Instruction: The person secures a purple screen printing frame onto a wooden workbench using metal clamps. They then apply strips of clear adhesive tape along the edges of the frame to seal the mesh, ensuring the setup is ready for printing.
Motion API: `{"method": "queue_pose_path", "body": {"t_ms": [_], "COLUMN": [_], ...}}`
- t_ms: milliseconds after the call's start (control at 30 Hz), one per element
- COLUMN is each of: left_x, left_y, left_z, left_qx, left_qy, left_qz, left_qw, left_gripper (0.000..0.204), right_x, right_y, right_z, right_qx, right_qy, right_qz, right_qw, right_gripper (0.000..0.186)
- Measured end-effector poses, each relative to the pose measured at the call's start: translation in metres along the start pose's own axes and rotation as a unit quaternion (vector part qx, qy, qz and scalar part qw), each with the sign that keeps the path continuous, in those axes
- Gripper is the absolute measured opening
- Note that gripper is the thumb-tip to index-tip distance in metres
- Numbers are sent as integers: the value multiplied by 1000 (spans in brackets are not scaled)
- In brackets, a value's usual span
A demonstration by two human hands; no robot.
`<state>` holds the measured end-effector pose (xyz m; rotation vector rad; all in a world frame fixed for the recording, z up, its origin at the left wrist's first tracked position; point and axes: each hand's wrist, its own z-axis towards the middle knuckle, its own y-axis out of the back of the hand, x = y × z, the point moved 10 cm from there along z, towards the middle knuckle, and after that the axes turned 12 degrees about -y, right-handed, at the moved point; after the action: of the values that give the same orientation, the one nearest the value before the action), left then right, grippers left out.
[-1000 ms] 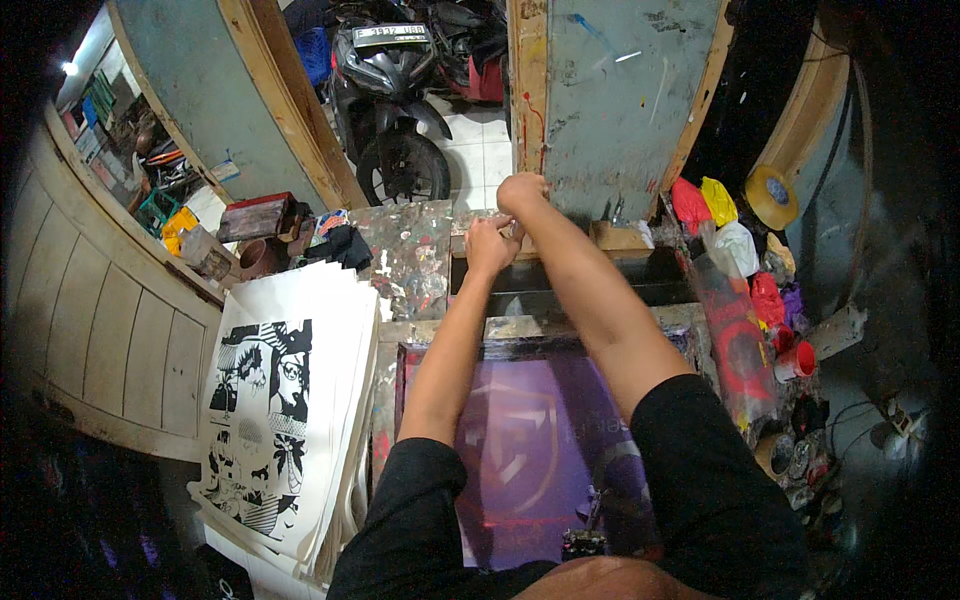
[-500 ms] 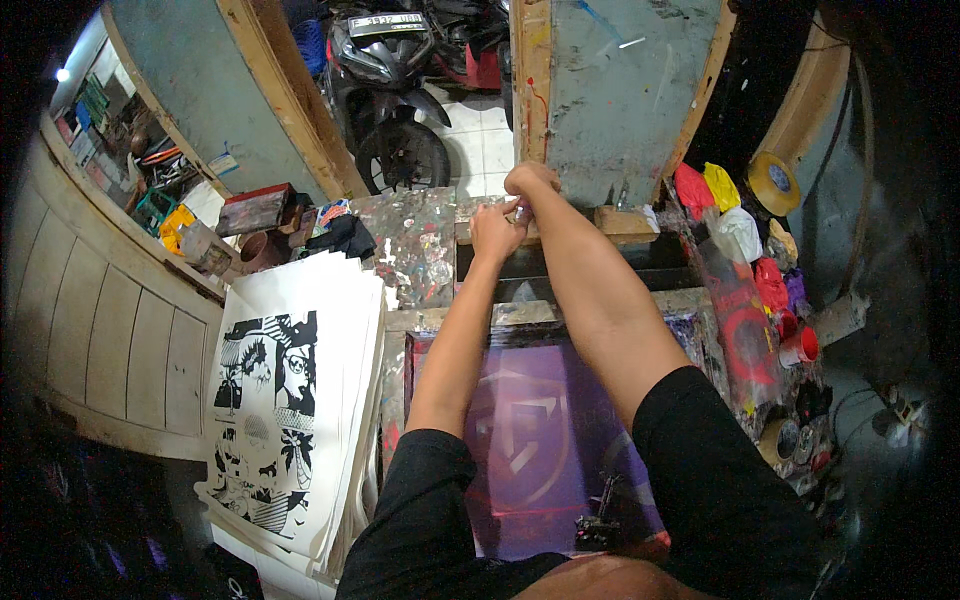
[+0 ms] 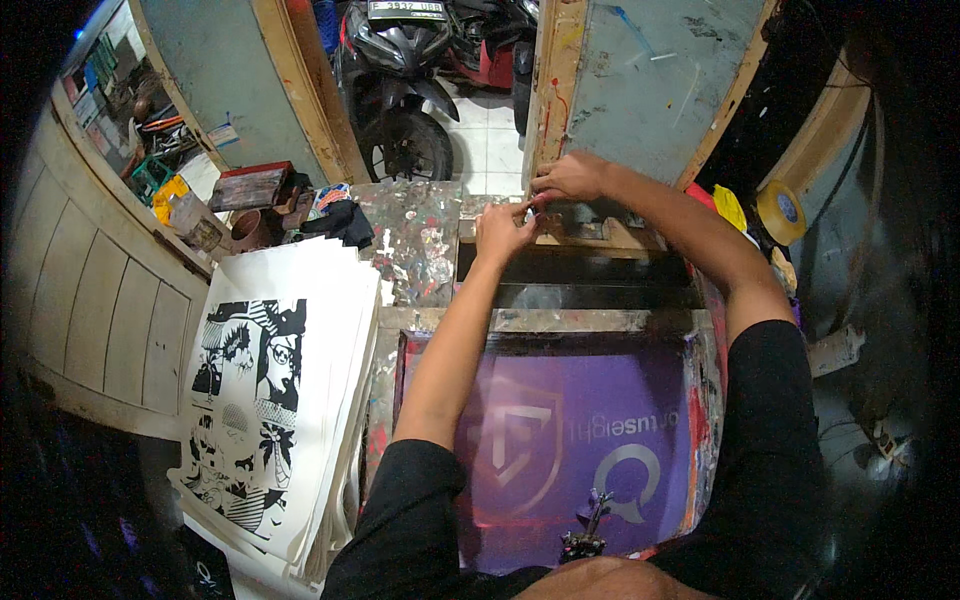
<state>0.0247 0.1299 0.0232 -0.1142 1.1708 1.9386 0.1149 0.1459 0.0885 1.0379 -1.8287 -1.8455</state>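
My left hand [image 3: 505,232] reaches to the far side of the workbench, thumb and fingers pinched together near a small, pale thing that I cannot make out. Just beyond it, to the right, my right hand [image 3: 568,178] is curled with its fingertips close to the left ones; what it grips is hidden. Both hands are above the wooden bar [image 3: 630,237] across the back of the bench. Below my forearms lies a screen-printing frame [image 3: 560,320] with purple mesh [image 3: 600,390], which carries a pale shield shape and a ring-like mark.
On the left lies a stack of paper sheets [image 3: 345,310] with a black-and-white print on top. A brown cup [image 3: 252,232] and a black cloth [image 3: 345,224] sit behind it. A tape roll [image 3: 780,212] is at right. Motorbikes [image 3: 400,90] stand beyond the doorway.
My right hand has shifted slightly right, its elbow swinging outward, uncovering more of the purple mesh. My left hand stays near the same spot. The view has tilted a little.
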Motion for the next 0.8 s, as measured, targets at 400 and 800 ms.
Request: {"method": "queue_pose_path", "body": {"t_ms": [400, 800], "left_x": [-9, 5], "left_y": [-5, -6], "left_z": [4, -2], "left_qx": [2, 29], "left_qy": [-3, 54], "left_qz": [2, -33], "left_qw": [1000, 998], "left_gripper": [42, 38], "right_x": [-19, -11], "right_y": [-27, -11], "right_z": [4, -14], "right_qx": [-88, -134], "right_qy": [-44, -336], "right_qz": [79, 125], "right_qw": [992, 924], "right_gripper": [28, 60]}}
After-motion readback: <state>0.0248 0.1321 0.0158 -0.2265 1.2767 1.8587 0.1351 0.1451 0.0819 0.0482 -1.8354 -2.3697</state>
